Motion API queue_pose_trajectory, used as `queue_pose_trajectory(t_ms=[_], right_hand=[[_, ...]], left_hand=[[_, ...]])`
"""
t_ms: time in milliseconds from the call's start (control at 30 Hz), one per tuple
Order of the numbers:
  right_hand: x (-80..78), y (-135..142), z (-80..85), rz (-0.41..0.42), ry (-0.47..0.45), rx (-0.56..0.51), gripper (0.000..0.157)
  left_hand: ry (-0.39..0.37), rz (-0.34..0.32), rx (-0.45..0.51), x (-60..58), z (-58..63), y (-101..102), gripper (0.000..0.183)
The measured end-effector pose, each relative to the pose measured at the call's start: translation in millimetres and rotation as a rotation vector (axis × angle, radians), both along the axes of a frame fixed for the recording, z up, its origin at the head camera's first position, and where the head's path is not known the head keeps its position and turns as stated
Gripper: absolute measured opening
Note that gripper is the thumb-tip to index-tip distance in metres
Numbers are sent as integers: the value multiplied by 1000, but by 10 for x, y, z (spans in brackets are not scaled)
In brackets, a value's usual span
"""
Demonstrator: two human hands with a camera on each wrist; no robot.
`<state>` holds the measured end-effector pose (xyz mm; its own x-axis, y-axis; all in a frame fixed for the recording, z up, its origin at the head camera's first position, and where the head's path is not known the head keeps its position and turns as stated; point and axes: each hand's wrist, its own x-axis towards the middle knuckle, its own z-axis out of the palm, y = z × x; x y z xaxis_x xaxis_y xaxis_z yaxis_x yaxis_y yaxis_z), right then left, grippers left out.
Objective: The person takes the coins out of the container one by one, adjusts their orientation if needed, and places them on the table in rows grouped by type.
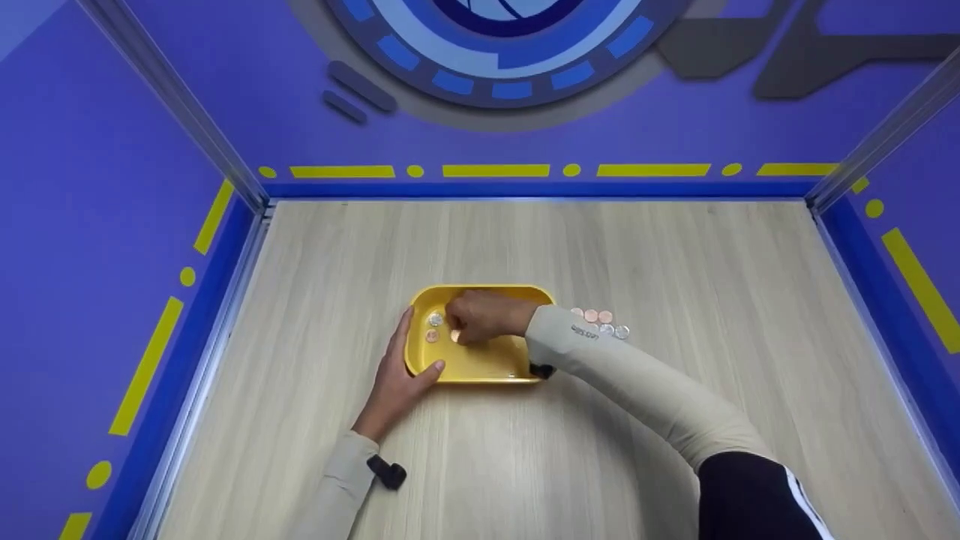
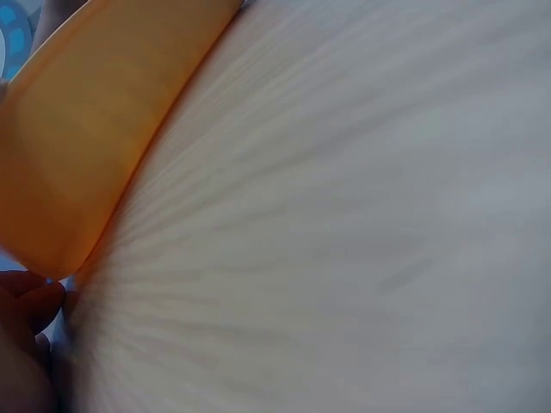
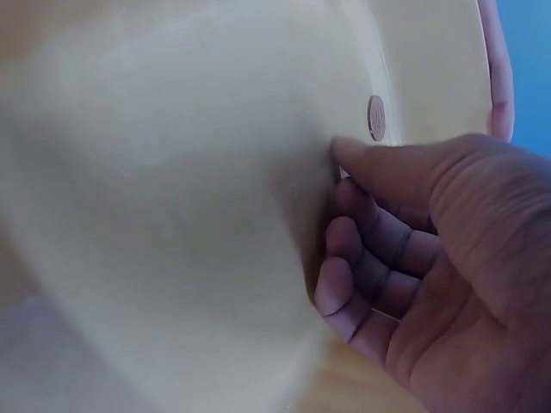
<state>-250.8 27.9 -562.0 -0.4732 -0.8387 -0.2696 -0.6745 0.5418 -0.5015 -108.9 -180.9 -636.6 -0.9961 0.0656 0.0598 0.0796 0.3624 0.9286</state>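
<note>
Head view: the left hand (image 1: 397,377) grips the yellow tray (image 1: 480,369) by its left end. Inside are two coins (image 1: 435,319), then the right hand (image 1: 486,315), fingers curled at another coin (image 1: 455,336); I can't tell if it's pinched. More coins (image 1: 605,316) lie right of it.

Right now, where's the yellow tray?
In the head view, the yellow tray is on the table near picture centre, the left hand gripping its left end, the right hand inside it, coins to its right.
</note>
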Motion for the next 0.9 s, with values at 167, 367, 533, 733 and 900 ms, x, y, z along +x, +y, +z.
queue_pose_trajectory(t_ms=[167, 367, 533, 733, 900], right_hand=[[56, -1, 35, 36, 34, 18, 5], [125, 39, 116, 48, 21, -35, 6], [138, 131, 183, 36, -26, -93, 5], [153, 331, 239, 12, -43, -151, 8], [211, 532, 270, -35, -75, -181, 10]], left_hand=[[6, 4, 3, 3, -13, 4, 107], [12, -2, 17, -1, -24, 0, 107], [10, -1, 11, -5, -21, -2, 107], [12, -5, 6, -5, -14, 2, 108], [0, -6, 5, -3, -10, -12, 108]])
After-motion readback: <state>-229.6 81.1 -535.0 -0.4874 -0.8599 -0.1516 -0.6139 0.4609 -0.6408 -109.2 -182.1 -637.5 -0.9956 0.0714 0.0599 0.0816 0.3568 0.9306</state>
